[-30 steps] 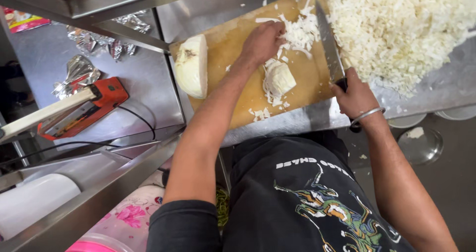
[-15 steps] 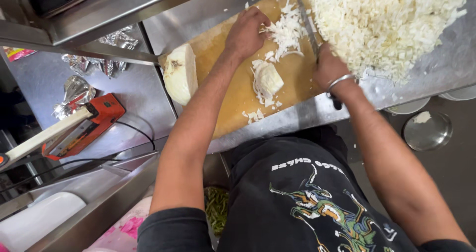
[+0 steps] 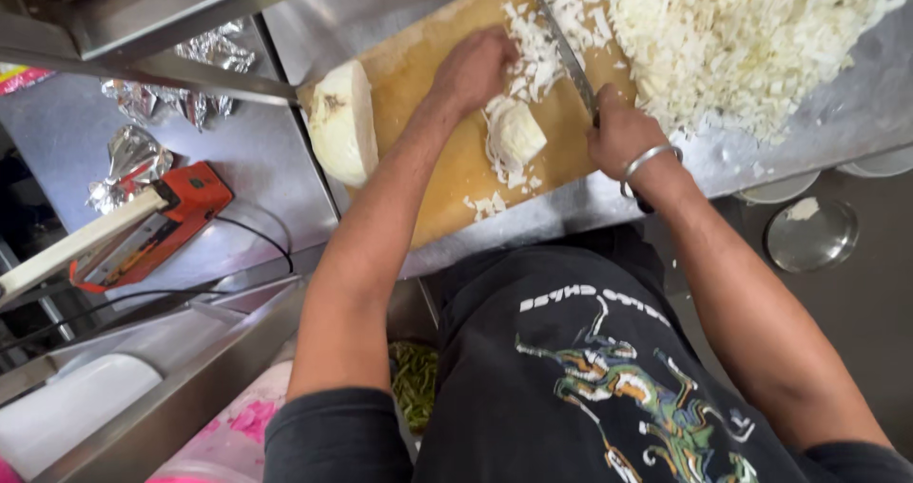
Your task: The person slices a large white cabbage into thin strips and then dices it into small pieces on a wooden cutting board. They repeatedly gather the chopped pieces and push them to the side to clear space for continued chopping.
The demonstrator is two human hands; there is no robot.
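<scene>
Pale cabbage wedge (image 3: 518, 133) lies between both hands.

Pink packet (image 3: 21, 76) at far left edge, partly cut off, on the steel surface (image 3: 238, 188). No labels, signs, screens visible.

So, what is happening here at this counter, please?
A person is chopping cabbage on a wooden cutting board. The right hand holds a knife; the left hand presses on the shredded cabbage. A small cabbage piece lies between them, a cabbage half at the board's edge, a big shredded pile beside.
</scene>
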